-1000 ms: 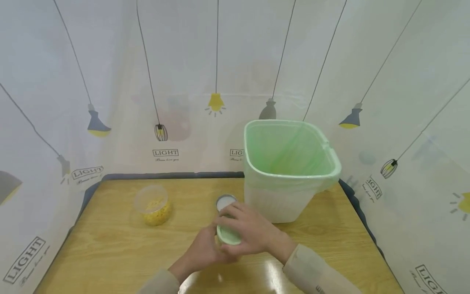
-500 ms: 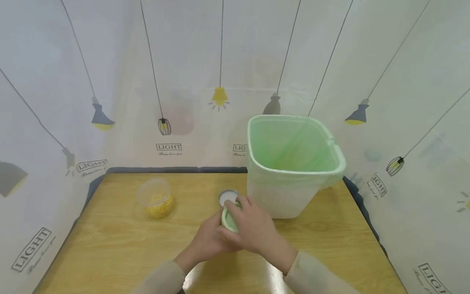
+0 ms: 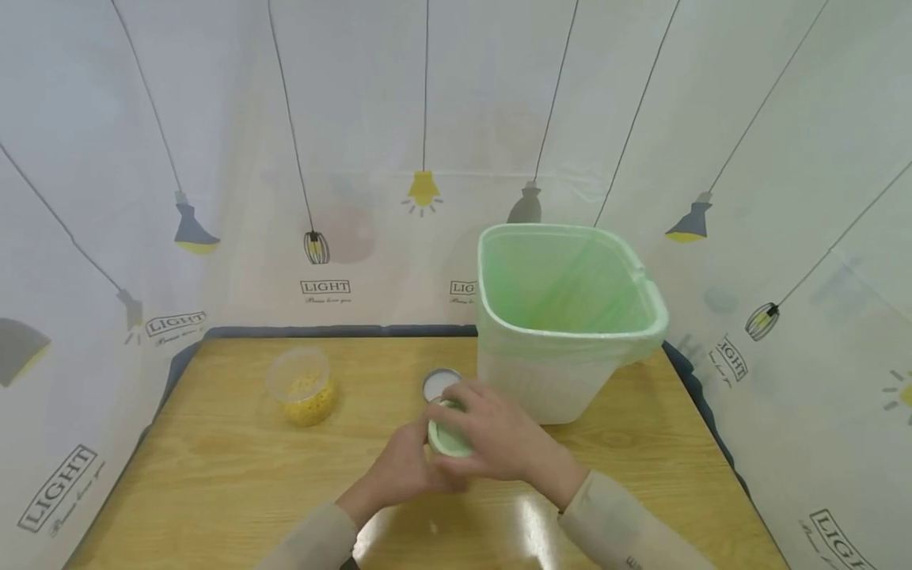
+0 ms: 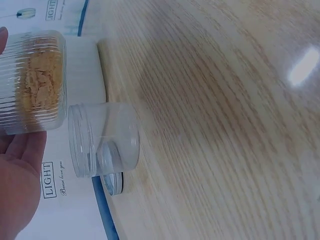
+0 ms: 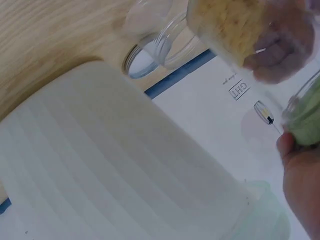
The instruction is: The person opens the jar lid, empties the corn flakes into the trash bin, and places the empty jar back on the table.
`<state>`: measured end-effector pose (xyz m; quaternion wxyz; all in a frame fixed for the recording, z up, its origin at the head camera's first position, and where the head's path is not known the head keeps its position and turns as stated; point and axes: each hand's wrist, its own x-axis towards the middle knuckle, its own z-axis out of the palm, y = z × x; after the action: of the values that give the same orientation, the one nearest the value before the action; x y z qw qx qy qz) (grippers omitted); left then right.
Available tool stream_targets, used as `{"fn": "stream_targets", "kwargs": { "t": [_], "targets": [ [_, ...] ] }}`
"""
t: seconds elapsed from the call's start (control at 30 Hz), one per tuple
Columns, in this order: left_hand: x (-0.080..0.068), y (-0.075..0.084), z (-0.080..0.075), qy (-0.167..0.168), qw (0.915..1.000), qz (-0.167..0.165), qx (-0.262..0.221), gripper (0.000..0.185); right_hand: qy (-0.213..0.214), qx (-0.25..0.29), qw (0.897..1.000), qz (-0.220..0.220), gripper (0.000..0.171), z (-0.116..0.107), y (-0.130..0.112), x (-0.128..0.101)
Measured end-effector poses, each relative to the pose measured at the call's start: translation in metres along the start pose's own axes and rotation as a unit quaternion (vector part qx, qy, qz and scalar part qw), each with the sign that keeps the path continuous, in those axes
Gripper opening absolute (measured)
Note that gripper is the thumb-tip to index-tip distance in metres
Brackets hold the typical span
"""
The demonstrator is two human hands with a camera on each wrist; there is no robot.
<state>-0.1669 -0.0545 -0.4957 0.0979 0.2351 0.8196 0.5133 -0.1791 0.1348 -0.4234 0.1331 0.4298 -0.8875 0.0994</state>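
My left hand (image 3: 409, 467) grips a ribbed clear jar (image 4: 42, 82) with crumbly yellow-brown contents, held up off the table. At its mouth, my right hand (image 3: 509, 435) has fingers and thumb around a pale green lid (image 3: 449, 439). The hands and lid hide most of this jar in the head view. An empty clear jar (image 4: 112, 135) stands on the table, below the held jar in the left wrist view. Near that one lies a round lid (image 3: 440, 384) with a metallic rim and white inside.
A white bin (image 3: 545, 384) with a pale green liner (image 3: 570, 277) stands right of the hands at the back. At the left, a clear tub (image 3: 306, 392) holds yellow bits. A printed cloth (image 3: 385, 119) surrounds the wooden table (image 3: 235, 467).
The right hand's fingers have shifted and turned over the green lid, while the left hand keeps its grip on the jar. The head view has moved a little.
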Motion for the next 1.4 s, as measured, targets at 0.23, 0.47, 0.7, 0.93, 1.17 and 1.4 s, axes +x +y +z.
{"fn": "stream_targets", "kwargs": {
  "t": [0.23,0.47,0.7,0.93,1.17,1.4],
  "targets": [
    [-0.002,-0.002,0.002,-0.002,1.0,0.005,0.001,0.086,-0.018,0.004,1.0,-0.014,0.053,-0.005,-0.002,-0.001],
    [-0.001,-0.003,0.0,0.02,0.9996,-0.006,0.02,0.1,-0.058,-0.038,0.991,0.116,0.087,-0.013,-0.017,-0.002],
    [-0.002,-0.003,0.0,0.029,0.9991,-0.01,0.028,0.102,-0.089,-0.015,0.986,0.137,0.082,-0.016,-0.021,0.002],
    [-0.001,-0.003,0.001,0.019,0.9995,0.004,0.024,0.092,-0.092,0.01,0.99,0.108,0.071,-0.019,-0.017,0.004],
    [-0.003,-0.002,0.0,0.017,0.9995,0.009,0.025,0.08,-0.067,-0.002,0.997,0.043,0.067,-0.017,-0.012,0.004],
    [-0.005,-0.005,-0.001,0.012,0.9998,0.012,0.007,0.075,-0.086,0.007,0.996,0.031,0.07,-0.014,-0.01,0.001]
  ]
}}
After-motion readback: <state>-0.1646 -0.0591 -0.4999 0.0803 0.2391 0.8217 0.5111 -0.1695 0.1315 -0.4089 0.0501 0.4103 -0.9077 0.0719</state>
